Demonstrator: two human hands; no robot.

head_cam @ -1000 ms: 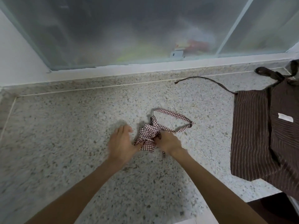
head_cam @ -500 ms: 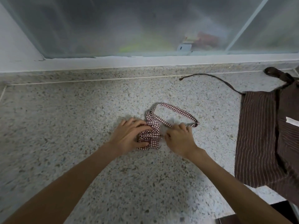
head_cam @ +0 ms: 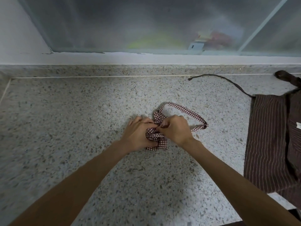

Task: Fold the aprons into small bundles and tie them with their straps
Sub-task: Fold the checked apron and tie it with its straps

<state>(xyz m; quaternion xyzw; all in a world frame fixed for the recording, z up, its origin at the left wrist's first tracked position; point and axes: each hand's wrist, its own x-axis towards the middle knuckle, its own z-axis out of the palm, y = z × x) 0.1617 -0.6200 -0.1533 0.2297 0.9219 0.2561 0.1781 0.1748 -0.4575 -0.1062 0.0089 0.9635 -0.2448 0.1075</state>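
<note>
I hold the little checked apron (head_cam: 156, 141) down on the counter (head_cam: 81, 128) with my left hand (head_cam: 138, 136), fingers curled around it. My right hand (head_cam: 175, 130) pinches the strap (head_cam: 184, 110). I should pull slowly and keep the bundle squeezed tight.

The speckled counter (head_cam: 68, 128) lies open to the left of and in front of the checked bundle (head_cam: 156, 140). To the right, the bundle's strap loop (head_cam: 184, 111) lies across the surface, and beyond it the brown striped apron (head_cam: 270, 144) and its thin strap (head_cam: 224, 80) cover the right side. Behind, a raised ledge (head_cam: 114, 70) and window (head_cam: 130, 25) close the back.
</note>
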